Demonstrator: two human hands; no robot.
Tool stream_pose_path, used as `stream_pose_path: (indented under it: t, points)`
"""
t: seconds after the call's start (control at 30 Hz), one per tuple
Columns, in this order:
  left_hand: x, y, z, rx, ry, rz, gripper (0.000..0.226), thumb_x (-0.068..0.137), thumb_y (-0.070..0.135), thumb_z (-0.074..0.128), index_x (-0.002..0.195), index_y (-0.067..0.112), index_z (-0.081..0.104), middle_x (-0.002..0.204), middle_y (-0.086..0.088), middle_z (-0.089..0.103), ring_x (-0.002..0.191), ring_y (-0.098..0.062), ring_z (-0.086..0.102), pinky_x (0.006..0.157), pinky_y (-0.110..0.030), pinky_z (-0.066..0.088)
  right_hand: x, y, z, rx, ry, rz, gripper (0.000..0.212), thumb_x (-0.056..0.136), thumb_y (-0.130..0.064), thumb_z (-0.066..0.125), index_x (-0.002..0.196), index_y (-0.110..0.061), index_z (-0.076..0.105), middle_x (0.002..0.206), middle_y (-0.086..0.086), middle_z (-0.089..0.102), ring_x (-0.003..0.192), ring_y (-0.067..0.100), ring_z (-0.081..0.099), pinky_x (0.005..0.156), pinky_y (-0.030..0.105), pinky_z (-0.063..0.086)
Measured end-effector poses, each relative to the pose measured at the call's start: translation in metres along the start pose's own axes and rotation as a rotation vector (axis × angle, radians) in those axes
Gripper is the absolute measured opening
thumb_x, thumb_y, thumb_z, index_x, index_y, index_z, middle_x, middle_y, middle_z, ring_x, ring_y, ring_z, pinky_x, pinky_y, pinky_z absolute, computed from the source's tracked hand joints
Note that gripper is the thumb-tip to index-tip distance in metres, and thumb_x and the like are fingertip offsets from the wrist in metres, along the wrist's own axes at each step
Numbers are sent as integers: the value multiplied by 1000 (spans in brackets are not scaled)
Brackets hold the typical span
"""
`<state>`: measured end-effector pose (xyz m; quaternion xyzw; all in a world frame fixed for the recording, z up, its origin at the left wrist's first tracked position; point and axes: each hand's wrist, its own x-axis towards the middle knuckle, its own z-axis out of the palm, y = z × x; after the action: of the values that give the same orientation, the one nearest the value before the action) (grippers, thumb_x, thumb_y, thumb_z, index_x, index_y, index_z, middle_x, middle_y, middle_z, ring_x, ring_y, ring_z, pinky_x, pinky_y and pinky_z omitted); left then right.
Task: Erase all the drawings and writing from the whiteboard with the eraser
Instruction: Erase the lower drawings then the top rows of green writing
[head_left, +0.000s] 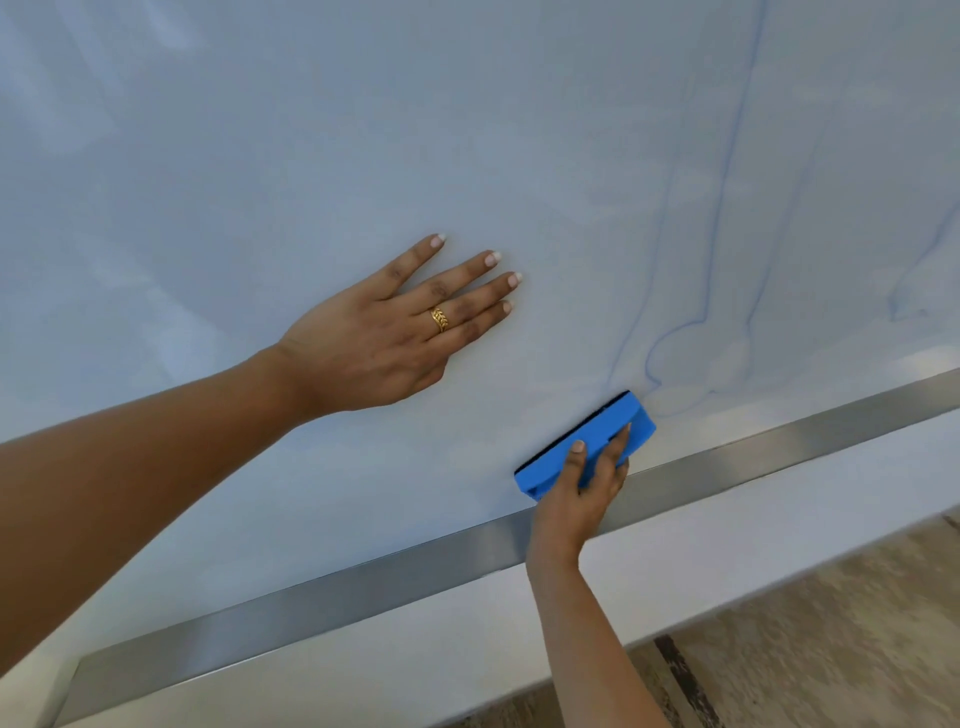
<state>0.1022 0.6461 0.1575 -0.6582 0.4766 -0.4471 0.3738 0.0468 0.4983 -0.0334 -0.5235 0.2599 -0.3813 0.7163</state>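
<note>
Blue rectangular plastic eraser (621, 418): we grip it in our right hand (582, 493), fingers curled over its back, its dark felt face against the glossy white whiteboard (260, 156), just above the brushed metal bottom frame (363, 587). Faint blue marker lines (723, 208) rise beside the eraser's upper end. Our left hand (384, 338), wearing a gold ring (439, 318), lies flat on the board, fingers straight.

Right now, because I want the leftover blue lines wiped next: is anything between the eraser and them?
Nothing visible. The eraser, gripped by the right hand, sits just below-left of the blue lines, only bare whiteboard between. The left hand rests flat farther left.
</note>
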Motion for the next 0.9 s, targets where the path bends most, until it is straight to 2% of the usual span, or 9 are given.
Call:
stream_pose_path:
  t: [0.07, 0.13, 0.3, 0.43, 0.47, 0.57, 0.73, 0.83, 0.9]
  points:
    - [0, 0, 0, 2, 7, 1, 54, 99, 26, 22, 149, 5, 16, 155, -12, 17, 143, -27, 14, 116, -48, 10, 5, -4, -1, 28, 37, 101, 47, 99, -26, 40, 141, -39, 25, 152, -2, 19, 136, -1, 24, 108, 32, 36]
    - [0, 0, 0, -2, 6, 1, 54, 100, 26, 22, 149, 4, 15, 155, -13, 16, 143, -28, 13, 116, -49, 10, 6, -11, 0, 43, 47, 160, 48, 99, -25, 41, 143, -35, 26, 151, -1, 20, 138, 11, 26, 109, 40, 34]
    - [1, 1, 0, -22, 4, -2, 54, 99, 26, 20, 149, 5, 16, 156, -13, 15, 143, -30, 14, 116, -48, 8, -3, -45, 19, 41, 9, 59, 48, 98, -26, 42, 143, -35, 27, 152, -4, 14, 136, 11, 28, 109, 34, 33]
    - [3, -2, -3, -65, 2, -5, 54, 98, 26, 23, 148, 6, 22, 155, -12, 19, 142, -29, 14, 116, -48, 6, -6, -79, 36, 3, -28, -148, 46, 98, -26, 42, 137, -45, 26, 152, -2, 16, 124, -12, 29, 100, 22, 37]
    - [3, -2, -4, -90, 0, -10, 54, 97, 26, 24, 147, 6, 24, 154, -12, 21, 142, -29, 15, 116, -47, 6, -6, -87, 40, -13, -37, -192, 46, 98, -26, 42, 135, -46, 25, 152, -2, 15, 127, -10, 27, 99, 19, 34]
    - [5, -5, -6, -136, 1, -5, 54, 96, 26, 26, 146, 7, 29, 153, -11, 25, 141, -28, 17, 116, -46, 8, 0, -112, 50, -44, -56, -310, 46, 98, -24, 42, 132, -49, 23, 154, 0, 14, 137, 1, 18, 107, 24, 29]
    - [16, -24, -9, -165, 21, 38, 53, 94, 27, 28, 144, 7, 34, 151, -11, 30, 140, -25, 22, 115, -43, 13, 8, -117, 49, -56, -84, -374, 45, 98, -27, 42, 129, -55, 24, 155, -8, 10, 126, -21, 6, 108, 24, 29]
    - [31, -41, -13, -156, 53, 7, 55, 93, 29, 31, 144, 7, 34, 151, -10, 30, 140, -23, 21, 115, -42, 11, 14, -109, 40, 16, -25, -241, 43, 98, -28, 42, 129, -53, 28, 155, -6, 11, 137, 1, 23, 105, 26, 35]
    - [45, -57, -18, -123, 72, -16, 56, 94, 32, 29, 144, 8, 35, 151, -10, 30, 140, -24, 22, 115, -43, 11, 19, -103, 32, 41, 26, -118, 43, 98, -28, 42, 136, -46, 30, 154, -5, 14, 134, 13, 34, 105, 32, 38]
